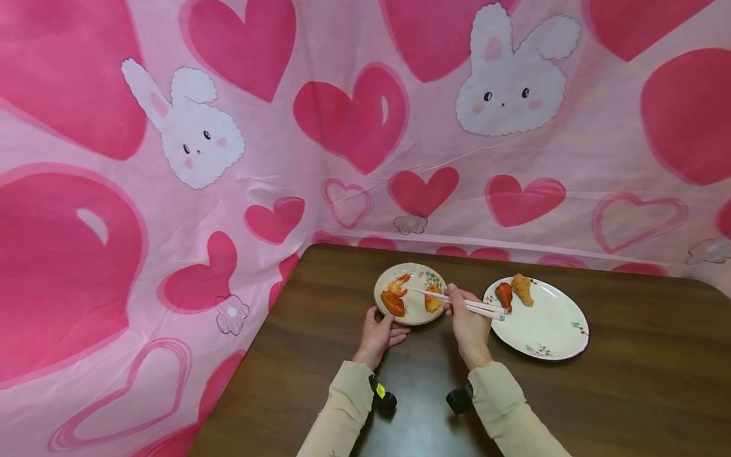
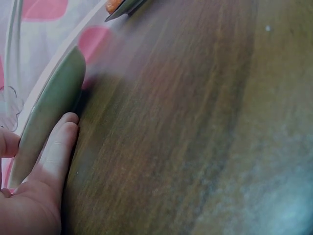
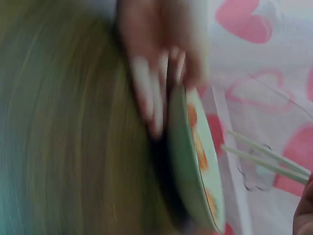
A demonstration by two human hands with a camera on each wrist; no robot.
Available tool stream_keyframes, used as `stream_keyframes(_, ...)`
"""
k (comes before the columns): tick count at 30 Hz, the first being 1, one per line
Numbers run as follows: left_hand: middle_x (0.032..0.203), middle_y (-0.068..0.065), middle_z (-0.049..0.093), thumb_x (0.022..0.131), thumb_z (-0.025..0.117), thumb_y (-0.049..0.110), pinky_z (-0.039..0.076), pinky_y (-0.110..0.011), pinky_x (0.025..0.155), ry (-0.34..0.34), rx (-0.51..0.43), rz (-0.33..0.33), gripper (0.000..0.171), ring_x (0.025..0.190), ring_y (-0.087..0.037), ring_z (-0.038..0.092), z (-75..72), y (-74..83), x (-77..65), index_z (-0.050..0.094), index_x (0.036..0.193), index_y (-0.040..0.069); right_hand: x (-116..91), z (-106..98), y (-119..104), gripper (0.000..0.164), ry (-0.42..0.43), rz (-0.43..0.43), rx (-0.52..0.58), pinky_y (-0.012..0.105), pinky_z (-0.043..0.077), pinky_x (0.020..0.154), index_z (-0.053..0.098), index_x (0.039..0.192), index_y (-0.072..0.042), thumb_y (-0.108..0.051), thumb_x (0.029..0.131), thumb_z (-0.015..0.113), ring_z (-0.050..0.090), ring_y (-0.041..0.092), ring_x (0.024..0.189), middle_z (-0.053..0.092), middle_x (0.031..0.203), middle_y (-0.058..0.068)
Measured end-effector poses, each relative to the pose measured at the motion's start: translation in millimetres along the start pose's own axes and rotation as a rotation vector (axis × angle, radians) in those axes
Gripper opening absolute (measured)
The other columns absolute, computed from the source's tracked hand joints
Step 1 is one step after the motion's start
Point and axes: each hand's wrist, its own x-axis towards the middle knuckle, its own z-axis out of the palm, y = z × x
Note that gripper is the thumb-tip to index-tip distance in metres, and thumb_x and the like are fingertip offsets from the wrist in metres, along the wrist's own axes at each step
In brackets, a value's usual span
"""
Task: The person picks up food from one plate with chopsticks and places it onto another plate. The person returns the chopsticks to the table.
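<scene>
My left hand (image 1: 378, 335) holds a small round plate (image 1: 414, 317) at its near left rim, the thumb at the edge and straighter fingers beneath it. In the left wrist view the plate (image 2: 54, 107) looks tilted beside that hand (image 2: 41, 196). On it lie a shrimp (image 1: 398, 285), a browned chicken wing (image 1: 393, 304) and a golden fried piece (image 1: 433, 297). My right hand (image 1: 471, 327) grips a pair of pale chopsticks (image 1: 422, 292) over the plate. Nothing shows between the chopstick tips (image 3: 230, 139) in the right wrist view.
To the right stands a larger oval plate (image 1: 551, 317) with a drumstick (image 1: 504, 296) and a breaded fried piece (image 1: 522, 289) on its far left part. Both plates are at a dark wooden table (image 1: 639, 381). Pink heart-patterned cloth (image 1: 342, 209) hangs behind and to the left.
</scene>
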Motion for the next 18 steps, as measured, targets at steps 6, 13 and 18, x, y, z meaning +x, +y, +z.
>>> stream_keyframes(6,0.091,-0.018,0.072,0.100,0.045,0.014,0.061,-0.035,0.070,-0.013,-0.010,0.020,0.055,0.076,-0.022,0.073,-0.2,-2.2,-0.8,0.017,0.147,0.003,3,20,8,0.041,0.073,0.091,0.150,0.016,0.054,0.058,0.066,0.109,0.007,-0.029,0.092,0.065,0.059,0.002,0.057,0.067,0.067,-0.013)
stream_keyframes(13,0.091,-0.019,0.072,0.100,0.046,0.014,0.061,-0.034,0.069,-0.013,-0.011,0.026,0.056,0.074,-0.021,0.073,0.3,-3.8,-0.3,0.017,0.147,0.003,6,34,17,0.033,0.107,0.105,0.161,0.019,0.054,0.054,0.068,0.105,0.007,-0.023,0.092,0.066,0.059,0.005,0.055,0.063,0.060,-0.008)
stream_keyframes(18,0.090,-0.019,0.072,0.100,0.046,0.014,0.061,-0.034,0.069,-0.005,-0.015,0.031,0.056,0.073,-0.020,0.072,-0.7,-2.7,-0.2,0.017,0.147,0.003,7,43,23,0.032,0.132,0.118,0.193,0.019,0.053,0.053,0.068,0.100,0.007,-0.024,0.090,0.068,0.058,0.006,0.053,0.063,0.059,-0.005)
